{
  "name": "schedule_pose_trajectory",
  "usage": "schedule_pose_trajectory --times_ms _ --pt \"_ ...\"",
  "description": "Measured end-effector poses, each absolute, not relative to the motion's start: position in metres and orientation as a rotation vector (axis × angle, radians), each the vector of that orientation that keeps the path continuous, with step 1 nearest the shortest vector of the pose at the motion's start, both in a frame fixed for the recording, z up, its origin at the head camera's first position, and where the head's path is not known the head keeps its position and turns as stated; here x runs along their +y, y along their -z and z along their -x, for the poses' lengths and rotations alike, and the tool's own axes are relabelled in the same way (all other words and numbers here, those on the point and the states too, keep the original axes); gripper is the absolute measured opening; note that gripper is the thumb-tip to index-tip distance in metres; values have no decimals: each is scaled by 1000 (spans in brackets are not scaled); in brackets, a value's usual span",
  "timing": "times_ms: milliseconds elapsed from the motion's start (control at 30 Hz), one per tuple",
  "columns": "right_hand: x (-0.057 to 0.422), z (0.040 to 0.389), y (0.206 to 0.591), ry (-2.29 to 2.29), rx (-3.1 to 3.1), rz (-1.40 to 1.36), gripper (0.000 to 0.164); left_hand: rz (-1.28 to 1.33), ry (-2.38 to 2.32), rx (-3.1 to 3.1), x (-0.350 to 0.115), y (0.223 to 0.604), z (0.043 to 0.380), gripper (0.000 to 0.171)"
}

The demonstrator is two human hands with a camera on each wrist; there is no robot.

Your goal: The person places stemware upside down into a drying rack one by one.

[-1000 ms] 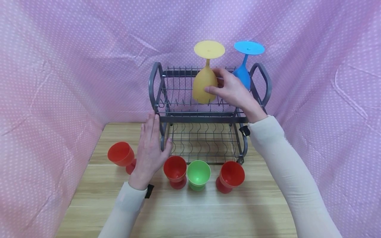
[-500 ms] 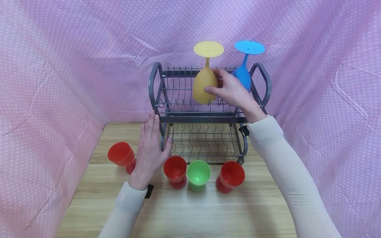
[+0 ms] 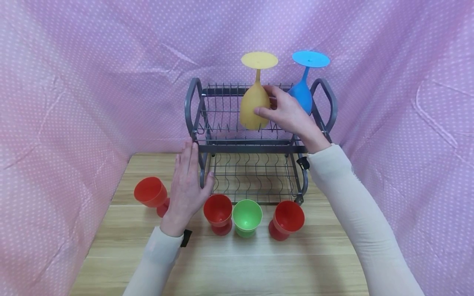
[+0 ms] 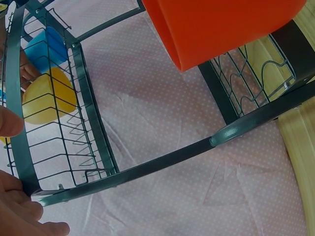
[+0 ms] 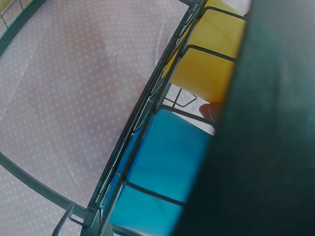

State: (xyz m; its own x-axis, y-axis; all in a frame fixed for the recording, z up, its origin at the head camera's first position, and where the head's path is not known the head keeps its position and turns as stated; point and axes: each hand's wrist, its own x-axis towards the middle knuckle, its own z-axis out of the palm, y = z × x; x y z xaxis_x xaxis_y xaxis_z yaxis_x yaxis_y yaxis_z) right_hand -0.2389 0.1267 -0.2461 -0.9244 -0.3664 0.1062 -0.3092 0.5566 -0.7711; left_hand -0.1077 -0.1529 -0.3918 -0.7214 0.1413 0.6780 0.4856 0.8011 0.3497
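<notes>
An upside-down yellow goblet stands in the upper tier of the dark dish rack, its foot upward. My right hand grips the goblet's bowl from the right, thumb in front. To the right of it a blue goblet is also upside down in the upper tier, partly behind my right hand. My left hand rests with straight fingers at the rack's left front corner. In the left wrist view, the fingers touch the upper frame. The right wrist view shows one fingertip beside the yellow bowl; a dark rack bar hides much there.
Several goblets stand upright on the wooden table: a red goblet left of my left hand, another red goblet, a green goblet and a red goblet in front of the rack. Pink dotted cloth hangs around.
The yellow goblet's foot has shifted very slightly and its tilt has lessened a little. Both hands stay almost where they were.
</notes>
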Motion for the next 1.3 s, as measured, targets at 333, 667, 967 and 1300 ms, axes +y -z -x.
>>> schedule_pose_trajectory --times_ms 333,667,967,1300 --pt "128 237 247 1418 2698 633 81 457 686 -2333 -153 392 108 88" --pt "129 232 245 1520 2696 648 78 460 678 -2326 -154 392 108 88" --pt "132 226 243 1548 2711 627 76 457 686 -2332 -154 393 108 90" --pt "136 214 238 1731 2668 637 72 459 694 -2330 -153 393 108 87"
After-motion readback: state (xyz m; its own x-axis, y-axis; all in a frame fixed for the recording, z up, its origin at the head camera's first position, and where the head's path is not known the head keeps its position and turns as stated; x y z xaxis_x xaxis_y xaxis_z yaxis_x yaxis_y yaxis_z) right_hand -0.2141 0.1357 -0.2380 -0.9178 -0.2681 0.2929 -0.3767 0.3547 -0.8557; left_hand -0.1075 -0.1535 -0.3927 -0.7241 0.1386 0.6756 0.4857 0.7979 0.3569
